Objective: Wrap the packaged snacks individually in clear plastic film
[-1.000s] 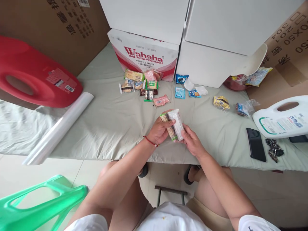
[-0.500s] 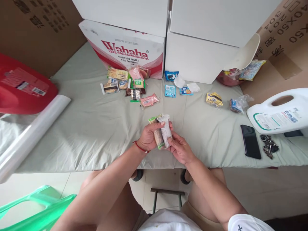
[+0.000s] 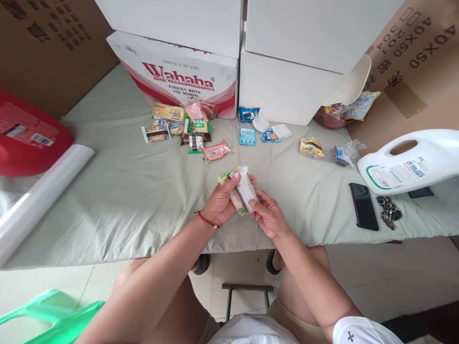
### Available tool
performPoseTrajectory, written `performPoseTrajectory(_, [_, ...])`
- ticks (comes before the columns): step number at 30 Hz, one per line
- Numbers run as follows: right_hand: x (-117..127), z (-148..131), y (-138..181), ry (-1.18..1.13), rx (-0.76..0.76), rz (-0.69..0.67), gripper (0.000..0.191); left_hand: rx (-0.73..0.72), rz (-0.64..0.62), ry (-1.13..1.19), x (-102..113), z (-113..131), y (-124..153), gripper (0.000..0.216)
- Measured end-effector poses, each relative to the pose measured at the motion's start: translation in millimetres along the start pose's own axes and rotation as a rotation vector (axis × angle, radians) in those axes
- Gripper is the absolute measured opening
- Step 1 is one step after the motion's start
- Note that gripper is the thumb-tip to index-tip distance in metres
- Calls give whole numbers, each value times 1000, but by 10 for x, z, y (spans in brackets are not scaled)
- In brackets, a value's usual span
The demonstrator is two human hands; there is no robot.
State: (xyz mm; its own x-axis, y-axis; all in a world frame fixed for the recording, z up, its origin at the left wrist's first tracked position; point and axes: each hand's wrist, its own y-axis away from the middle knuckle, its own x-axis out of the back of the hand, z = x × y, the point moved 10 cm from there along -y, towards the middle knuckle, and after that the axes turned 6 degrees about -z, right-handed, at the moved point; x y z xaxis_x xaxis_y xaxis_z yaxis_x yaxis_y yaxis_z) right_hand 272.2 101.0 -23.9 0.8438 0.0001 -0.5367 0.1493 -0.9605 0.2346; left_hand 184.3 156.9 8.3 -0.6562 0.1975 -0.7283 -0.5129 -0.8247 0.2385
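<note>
Two wrapped snack bars lie side by side in my hands above the cloth near its front edge. One is a silvery-white packet (image 3: pixel 246 188), the other a clear-and-green packet (image 3: pixel 236 200) with a beige snack inside. My left hand (image 3: pixel 221 197) is closed round both, its thumb across their upper part. My right hand (image 3: pixel 268 212) pinches the lower end of the silvery-white packet between thumb and fingers. Beyond them a pink packet (image 3: pixel 218 151) lies flat. Behind it sits a cluster of wrapped snacks, including a long yellow-green packet (image 3: pixel 168 111).
Blue packets (image 3: pixel 247 136) and a yellow packet (image 3: pixel 311 148) lie further right. A phone (image 3: pixel 363 206), keys (image 3: pixel 388 212) and a white detergent bottle (image 3: pixel 412 160) are at right. A red jug (image 3: pixel 32 134) and plastic roll (image 3: pixel 46 191) stand left. A Wahaha carton (image 3: pixel 179 71) is behind.
The view has shifted slightly, so most things appear further left. Both hands keep hold of the two packets, which are tilted a little more.
</note>
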Motion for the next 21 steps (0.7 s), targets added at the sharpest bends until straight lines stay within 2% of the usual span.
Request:
performPoseTrajectory(4, [17, -47, 21, -44, -36, 5, 48, 0, -85, 21, -129, 4, 22, 43])
performPoseTrajectory(7, [-27, -38, 51, -73, -54, -17, 48, 49, -87, -133, -161, -87, 42, 55])
performPoseTrajectory(11, [-16, -48, 129, -128, 5, 21, 42, 78, -83, -303, -195, -255, 107, 55])
performPoseTrajectory(15, [25, -55, 272, -202, 5, 47, 40, 128, -205, -348, -353, -419, 200, 57])
performPoseTrajectory(17, [139, -107, 389, -180, 2, 102, 38, 152, -306, -398, -457, -477, 242, 57])
performPoseTrajectory(19, [359, -215, 550, -92, -3, 203, 36, 128, -364, -454, -513, -478, 258, 54])
performPoseTrajectory(21, [676, -413, 741, 25, 4, 337, 37, 77, -314, -514, -453, -428, 233, 51])
